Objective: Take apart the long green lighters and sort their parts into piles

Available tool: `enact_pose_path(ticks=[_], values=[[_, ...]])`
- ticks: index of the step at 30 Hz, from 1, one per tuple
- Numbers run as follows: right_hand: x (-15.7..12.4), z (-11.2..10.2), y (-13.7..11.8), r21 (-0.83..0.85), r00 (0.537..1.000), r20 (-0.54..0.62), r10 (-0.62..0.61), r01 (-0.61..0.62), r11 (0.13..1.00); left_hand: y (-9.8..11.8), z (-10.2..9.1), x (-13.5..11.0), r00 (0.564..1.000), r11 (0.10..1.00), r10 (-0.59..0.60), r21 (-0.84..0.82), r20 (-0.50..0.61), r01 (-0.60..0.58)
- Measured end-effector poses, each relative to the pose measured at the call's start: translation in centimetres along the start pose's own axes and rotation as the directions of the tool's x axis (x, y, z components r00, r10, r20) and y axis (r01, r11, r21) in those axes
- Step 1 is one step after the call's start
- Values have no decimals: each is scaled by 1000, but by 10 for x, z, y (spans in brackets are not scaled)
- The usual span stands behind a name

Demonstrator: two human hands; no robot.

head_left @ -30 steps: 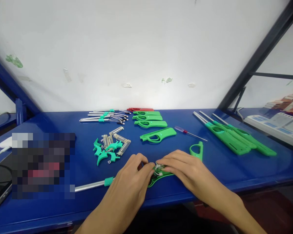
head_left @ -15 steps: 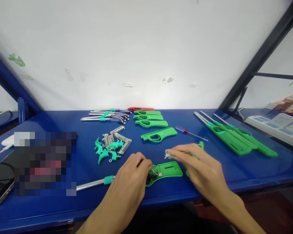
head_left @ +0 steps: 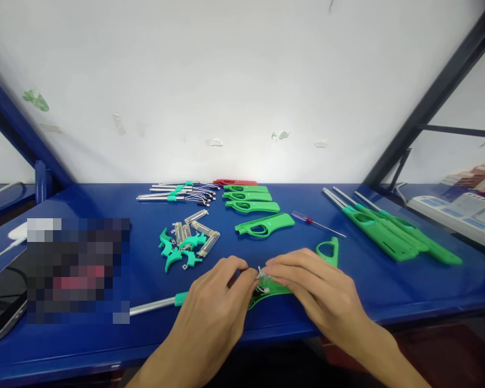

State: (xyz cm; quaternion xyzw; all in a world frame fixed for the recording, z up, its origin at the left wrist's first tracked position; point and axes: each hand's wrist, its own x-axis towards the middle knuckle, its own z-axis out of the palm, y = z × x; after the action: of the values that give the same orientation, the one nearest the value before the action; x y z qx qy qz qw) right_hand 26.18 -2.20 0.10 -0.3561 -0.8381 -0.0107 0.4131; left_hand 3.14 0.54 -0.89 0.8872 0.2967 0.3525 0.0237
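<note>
An opened green lighter shell [head_left: 278,287] lies at the table's front, its metal tube [head_left: 152,306] pointing left from a teal collar [head_left: 180,298]. My left hand [head_left: 222,291] is closed over the shell's front part, fingertips at its inner edge beside a white wire end [head_left: 262,290]. My right hand [head_left: 319,283] pinches a clear fuel tank with a white tip [head_left: 261,272], held over the shell; the fingers cover most of it. The fingertips of both hands nearly meet there. Behind my right hand lies another green shell half [head_left: 328,251], partly hidden.
Teal triggers [head_left: 172,257] and clear fuel tanks [head_left: 208,243] lie left of centre. Wired metal tubes [head_left: 161,198], green shells [head_left: 264,225] and a red shell [head_left: 236,182] sit behind. A screwdriver [head_left: 318,223] and assembled green lighters [head_left: 388,237] are rightward. A tablet [head_left: 4,302] is left.
My right hand has moved left and down, bringing the clear fuel tank from above the table to the open shell. My left hand stays at the shell. The view has shifted slightly.
</note>
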Motion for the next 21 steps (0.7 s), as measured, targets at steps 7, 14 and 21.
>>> enact_pose_path(ticks=[7,14,21], values=[[10,-1,-2,176,1000,15,-2,0,984,-3,-18,-2,1000,983,-20,-180,1,20],[45,7,-5,133,976,96,193,-205,970,-31,-53,-10,985,969,-174,177,7,170],[67,28,-9,63,925,341,167,-200,978,-41,-48,-10,941,886,-305,407,147,224]])
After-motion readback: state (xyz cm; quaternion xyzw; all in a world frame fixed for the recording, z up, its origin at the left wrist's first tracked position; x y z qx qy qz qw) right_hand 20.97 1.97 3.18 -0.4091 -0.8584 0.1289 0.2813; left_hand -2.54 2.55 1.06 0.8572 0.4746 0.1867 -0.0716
